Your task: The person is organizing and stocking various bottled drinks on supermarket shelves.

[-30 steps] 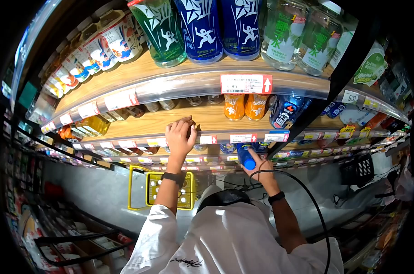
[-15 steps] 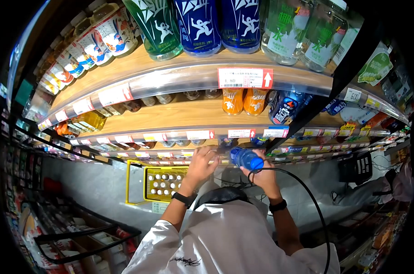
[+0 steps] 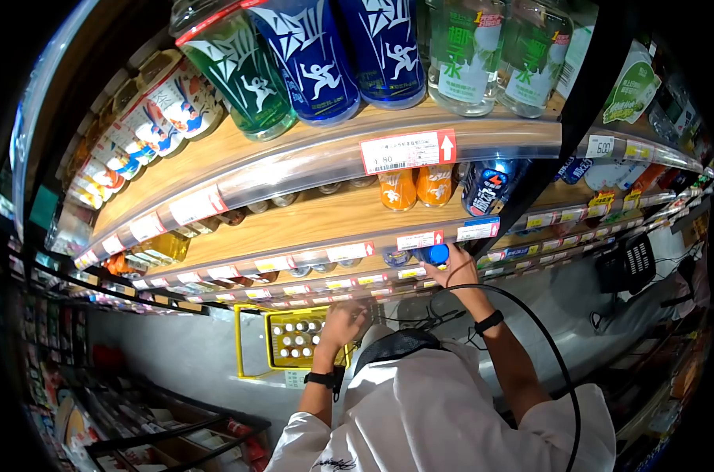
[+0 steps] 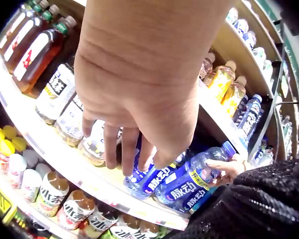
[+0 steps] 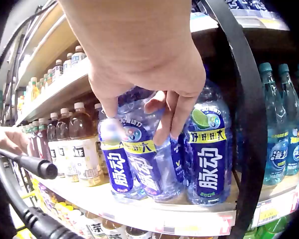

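Observation:
My right hand [image 3: 454, 267] grips a blue-capped plastic drink bottle [image 5: 145, 169] by its upper part, thumb on one side and fingers on the other. The bottle has a purple-blue label with a yellow band. It leans slightly at the shelf front, between a matching bottle [image 5: 120, 169] on the left and another [image 5: 208, 154] on the right. In the left wrist view its label [image 4: 187, 184] faces outward. My left hand [image 3: 343, 324] hangs lower, in front of the shelves, fingers loosely extended and holding nothing; the yellow basket is just beside it in the head view.
A yellow basket [image 3: 272, 346] on the floor holds several white-capped bottles. Wooden shelves [image 3: 294, 224] carry rows of drinks. A black upright post [image 5: 244, 99] stands right of the bottles. A black cable [image 3: 542, 330] loops past my right arm.
My left hand left the shelf edge and moved down toward the basket. My right hand first brought the bottle out, tilted, in front of the shelf, then moved it back in at the shelf.

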Tool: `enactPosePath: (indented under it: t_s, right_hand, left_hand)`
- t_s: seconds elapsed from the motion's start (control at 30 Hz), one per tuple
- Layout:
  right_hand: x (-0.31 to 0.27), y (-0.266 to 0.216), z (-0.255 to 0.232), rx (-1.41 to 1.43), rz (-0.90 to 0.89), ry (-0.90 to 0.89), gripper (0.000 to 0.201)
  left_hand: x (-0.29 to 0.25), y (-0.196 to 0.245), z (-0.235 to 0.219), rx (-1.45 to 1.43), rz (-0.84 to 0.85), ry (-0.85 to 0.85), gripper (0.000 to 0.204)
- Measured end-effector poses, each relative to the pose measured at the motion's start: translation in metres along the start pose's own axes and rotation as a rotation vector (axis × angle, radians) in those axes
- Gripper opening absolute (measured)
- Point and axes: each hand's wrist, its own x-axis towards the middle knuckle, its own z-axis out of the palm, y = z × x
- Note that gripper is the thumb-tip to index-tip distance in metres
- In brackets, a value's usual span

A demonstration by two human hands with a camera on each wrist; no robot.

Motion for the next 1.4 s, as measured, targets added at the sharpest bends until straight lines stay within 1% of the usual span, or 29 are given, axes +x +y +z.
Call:
enactPosePath:
  t_s: [0.03,0.07,0.1,0.13,0.23,0.3,0.37,0.4,0.43,0.5,0.53,0.6,0.63,0.7,0.73,0.77,0.83,0.87,0.9,0.97,1.03,1.07,1.1,1.17,1.2,1.27,1.3,1.37,1.4]
  right_hand:
    - [0.004,0.005,0.004,-0.066,0.061,-0.031,0.059]
    - [0.007,0.013,0.01,-0.06,0.043,-0.016,0.063]
    - [0.01,0.008,0.004,-0.085,0.116,-0.084,0.063]
    - [0.013,0.002,-0.001,-0.08,0.132,-0.123,0.062]
    - [0.027,0.004,0.002,-0.126,0.134,-0.176,0.06]
    - [0.034,0.012,0.007,-0.178,0.118,-0.196,0.059]
    - [0.044,0.018,0.018,-0.152,-0.201,0.072,0.051]
    - [0.049,0.021,0.017,-0.142,-0.049,-0.097,0.052]
    - [0.055,0.083,0.065,-0.286,0.055,-0.134,0.053]
    - [0.052,0.038,0.036,-0.251,0.363,-0.288,0.053]
    - [0.053,0.038,0.033,-0.258,0.364,-0.296,0.053]
    - [0.055,0.04,0.027,-0.274,0.319,-0.439,0.065]
    - [0.051,0.04,0.026,-0.287,0.309,-0.455,0.065]
    - [0.036,0.036,0.024,-0.267,0.035,-0.159,0.052]
    - [0.028,0.011,0.019,-0.196,-0.096,0.069,0.047]
    - [0.02,0.009,0.029,-0.204,-0.114,0.046,0.047]
    - [0.007,0.003,0.049,-0.043,0.148,0.129,0.04]
    - [-0.001,-0.005,0.056,0.115,-0.061,0.147,0.045]
    - [-0.001,-0.011,0.065,0.172,-0.148,0.097,0.047]
    - [-0.001,-0.02,0.074,0.135,-0.042,0.033,0.046]
    - [0.013,-0.042,0.075,0.078,0.174,-0.019,0.044]
    - [0.023,-0.059,0.072,0.281,0.059,-0.039,0.043]
    - [0.033,-0.053,0.083,0.201,-0.227,0.085,0.043]
    - [0.045,-0.007,0.112,0.148,-0.137,0.049,0.042]
    - [0.046,-0.009,0.108,0.165,-0.09,-0.012,0.047]
    - [0.041,-0.025,0.093,0.127,0.025,-0.138,0.05]
    - [0.036,-0.057,0.071,0.083,0.112,-0.219,0.053]
    - [0.02,-0.09,0.058,-0.228,-0.014,-0.113,0.06]
    - [0.009,-0.107,0.042,-0.266,0.196,-0.405,0.069]
  left_hand:
    - [-0.005,-0.003,-0.002,0.002,0.002,-0.008,0.023]
    - [-0.01,-0.005,-0.002,-0.044,-0.132,-0.045,0.023]
    - [-0.017,-0.008,-0.003,-0.089,-0.269,-0.08,0.024]
    - [-0.023,-0.014,-0.004,-0.088,-0.271,-0.085,0.024]
    - [-0.037,-0.03,-0.001,-0.105,-0.154,0.07,0.026]
    - [-0.046,-0.038,0.005,-0.102,-0.155,0.044,0.028]
    - [-0.054,-0.051,0.009,-0.227,-0.295,0.065,0.035]
    - [-0.057,-0.05,0.008,-0.224,-0.305,0.033,0.04]
    - [-0.058,-0.049,0.008,-0.227,-0.31,0.01,0.04]
    - [-0.064,-0.052,0.009,-0.211,-0.302,-0.023,0.039]
    - [-0.066,-0.056,0.011,-0.222,-0.3,-0.039,0.039]
    - [-0.071,-0.055,0.014,-0.23,-0.322,-0.054,0.04]
    - [-0.072,-0.056,0.017,-0.248,-0.326,-0.058,0.041]
    - [-0.074,-0.051,0.015,-0.263,-0.287,-0.067,0.038]
    - [-0.077,-0.047,0.012,-0.277,-0.289,-0.047,0.035]
    - [-0.078,-0.042,0.01,-0.281,-0.31,-0.031,0.034]
    - [-0.084,-0.046,0.009,-0.327,-0.324,-0.01,0.034]
    - [-0.088,-0.046,0.009,-0.325,-0.345,0.012,0.032]
    - [-0.092,-0.045,0.004,-0.33,-0.354,0.025,0.032]
    - [-0.102,-0.042,-0.005,-0.33,-0.373,0.036,0.031]
    - [-0.116,-0.052,-0.005,-0.396,-0.447,0.024,0.032]
    - [-0.124,-0.053,-0.008,-0.385,-0.44,0.065,0.033]
    - [-0.131,-0.055,-0.01,-0.373,-0.432,0.109,0.034]
    - [-0.152,-0.058,-0.015,-0.397,-0.46,0.139,0.034]
    - [-0.161,-0.06,-0.018,-0.412,-0.471,0.144,0.035]
    - [-0.18,-0.065,-0.02,-0.447,-0.504,0.168,0.033]
    - [-0.189,-0.069,-0.021,-0.474,-0.521,0.167,0.031]
    - [-0.202,-0.068,-0.037,-0.431,-0.503,0.23,0.029]
    - [-0.225,-0.06,-0.035,-0.39,-0.529,0.204,0.031]
